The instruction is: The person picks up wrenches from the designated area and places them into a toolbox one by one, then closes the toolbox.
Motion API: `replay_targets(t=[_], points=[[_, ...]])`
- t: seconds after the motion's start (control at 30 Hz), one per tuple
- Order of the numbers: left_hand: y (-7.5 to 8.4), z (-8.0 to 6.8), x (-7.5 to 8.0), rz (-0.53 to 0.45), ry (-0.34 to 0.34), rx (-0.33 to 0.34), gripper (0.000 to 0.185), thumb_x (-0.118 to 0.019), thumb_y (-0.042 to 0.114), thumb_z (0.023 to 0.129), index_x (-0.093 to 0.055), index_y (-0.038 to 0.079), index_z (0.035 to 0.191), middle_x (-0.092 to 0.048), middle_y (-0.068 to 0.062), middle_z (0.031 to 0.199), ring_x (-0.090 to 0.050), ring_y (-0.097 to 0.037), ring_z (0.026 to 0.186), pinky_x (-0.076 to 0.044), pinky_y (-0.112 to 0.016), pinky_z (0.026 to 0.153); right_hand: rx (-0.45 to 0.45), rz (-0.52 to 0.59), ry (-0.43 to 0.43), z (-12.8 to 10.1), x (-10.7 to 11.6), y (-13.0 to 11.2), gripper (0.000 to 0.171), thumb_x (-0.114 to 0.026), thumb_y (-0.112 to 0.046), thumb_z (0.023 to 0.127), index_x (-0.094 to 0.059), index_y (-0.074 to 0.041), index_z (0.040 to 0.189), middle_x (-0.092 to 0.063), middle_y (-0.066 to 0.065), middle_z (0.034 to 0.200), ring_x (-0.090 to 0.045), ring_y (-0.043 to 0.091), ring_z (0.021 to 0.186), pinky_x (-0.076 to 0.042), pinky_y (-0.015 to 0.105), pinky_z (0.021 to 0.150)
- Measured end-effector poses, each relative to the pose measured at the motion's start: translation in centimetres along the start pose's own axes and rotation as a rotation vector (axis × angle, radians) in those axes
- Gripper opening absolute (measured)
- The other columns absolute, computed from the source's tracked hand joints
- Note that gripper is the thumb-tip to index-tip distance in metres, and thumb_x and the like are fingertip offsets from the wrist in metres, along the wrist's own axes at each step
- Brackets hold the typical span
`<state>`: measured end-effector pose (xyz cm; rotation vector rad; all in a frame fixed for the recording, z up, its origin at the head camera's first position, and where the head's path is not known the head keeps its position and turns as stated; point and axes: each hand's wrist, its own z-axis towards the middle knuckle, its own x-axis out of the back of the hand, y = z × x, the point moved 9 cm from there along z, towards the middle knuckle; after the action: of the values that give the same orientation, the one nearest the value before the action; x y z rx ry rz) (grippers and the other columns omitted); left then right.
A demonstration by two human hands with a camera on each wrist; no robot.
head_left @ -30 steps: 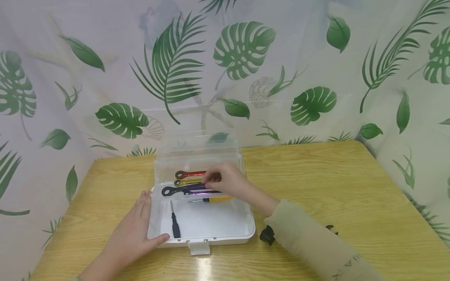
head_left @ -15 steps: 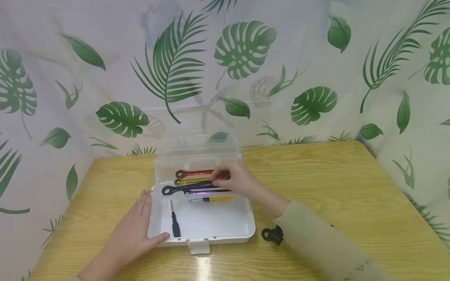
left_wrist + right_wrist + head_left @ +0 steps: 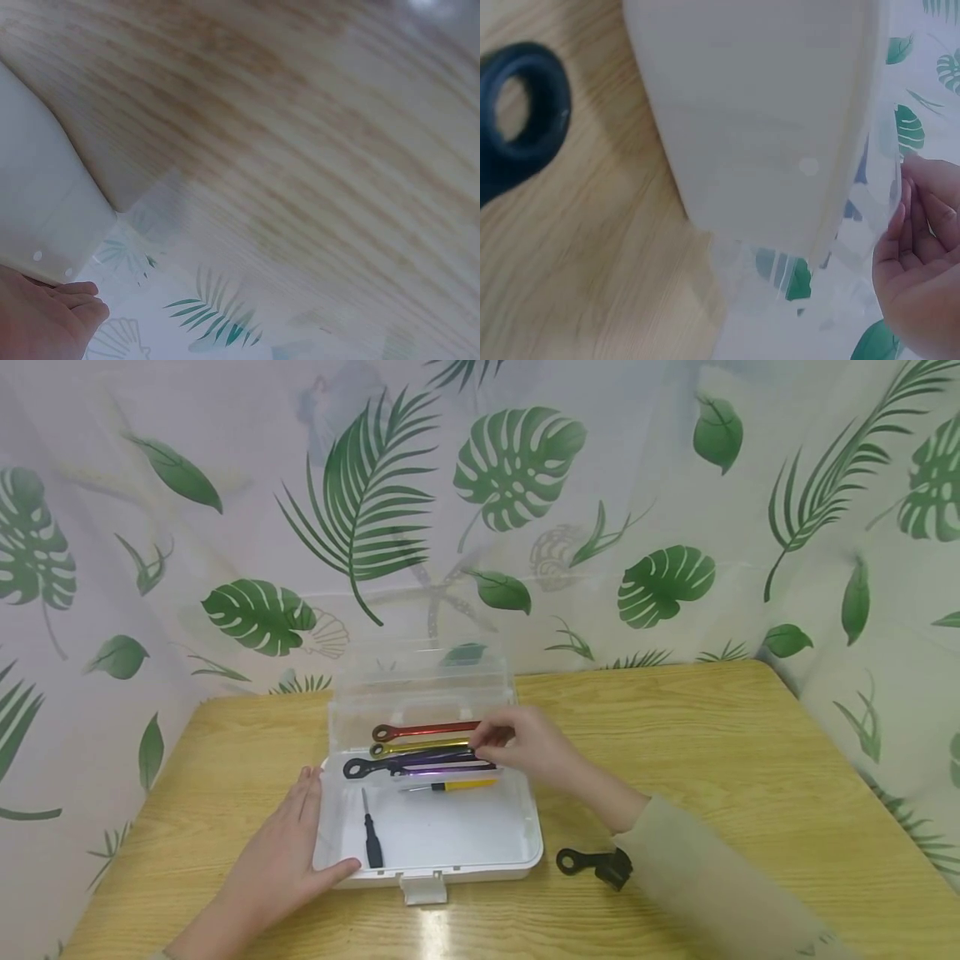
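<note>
Pale cloth printed with green leaves hangs behind and to both sides of a wood-grained table. On the table a white plastic box stands open, its clear lid tipped back towards the cloth and its front latch hanging down.

Both hands are at the box, well apart from each other. The left hand lies flat along the left side, fingers straight, thumb over the front corner. The right hand is over the back right part, fingers bent and their tips drawn together by the far end of a black wrench; whether they pinch it I cannot tell.

That wrench lies in a clear tray at the back of the box, with a red wrench and a yellow wrench behind it and a purple wrench just in front. Nearer still are a yellow-handled screwdriver and, on the white bottom, a black screwdriver. Right of the box, near the beige sleeve, rests a black ring-ended tool.
</note>
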<state>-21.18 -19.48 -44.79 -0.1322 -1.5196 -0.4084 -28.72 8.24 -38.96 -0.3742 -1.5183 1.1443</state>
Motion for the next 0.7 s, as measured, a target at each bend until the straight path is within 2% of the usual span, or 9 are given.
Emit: replay_targets(t=[0.27,0.37,0.6,0.7], points=[[0.0,0.0,-0.1,-0.012,0.000,-0.002,0.125,-0.069,0.075,0.087,-0.026,-0.017,0.159,-0.030,-0.037,0.167,-0.035,-0.052,0.155,-0.040,-0.061,0.124,-0.001,-0.042,0.020,-1.5,1.5,0.5,0.008,-0.077,0.002,0.092,-0.079,-0.002,0.099,-0.078,0.009,0.097,-0.066,0.012,0.085,-0.062,0.032,0.082],[-0.1,0.0,-0.3,-0.017,-0.003,0.005,0.125,-0.069,0.075,0.087,-0.025,-0.016,0.159,-0.030,-0.037,0.167,-0.035,-0.052,0.155,-0.039,-0.061,0.125,0.013,-0.044,0.029,-2.0,2.0,0.9,0.009,-0.077,0.004,0.092,-0.079,-0.002,0.098,-0.079,0.010,0.097,-0.067,0.012,0.085,-0.063,0.032,0.082],[-0.2,0.1,-0.4,-0.022,-0.012,0.010,0.125,-0.068,0.076,0.087,-0.024,-0.016,0.160,-0.029,-0.037,0.168,-0.033,-0.053,0.155,-0.039,-0.063,0.125,0.025,-0.052,0.042,-3.3,2.9,1.9,0.008,-0.077,0.004,0.091,-0.079,0.000,0.097,-0.079,0.010,0.095,-0.068,0.010,0.083,-0.062,0.023,0.079],[-0.2,0.1,-0.4,-0.021,-0.010,0.009,0.125,-0.068,0.076,0.087,-0.024,-0.016,0.160,-0.028,-0.037,0.168,-0.033,-0.053,0.155,-0.039,-0.063,0.125,0.030,-0.064,0.055,-3.8,3.4,2.1,0.008,-0.077,0.005,0.090,-0.079,0.000,0.096,-0.079,0.011,0.093,-0.067,0.009,0.083,-0.062,0.025,0.078]])
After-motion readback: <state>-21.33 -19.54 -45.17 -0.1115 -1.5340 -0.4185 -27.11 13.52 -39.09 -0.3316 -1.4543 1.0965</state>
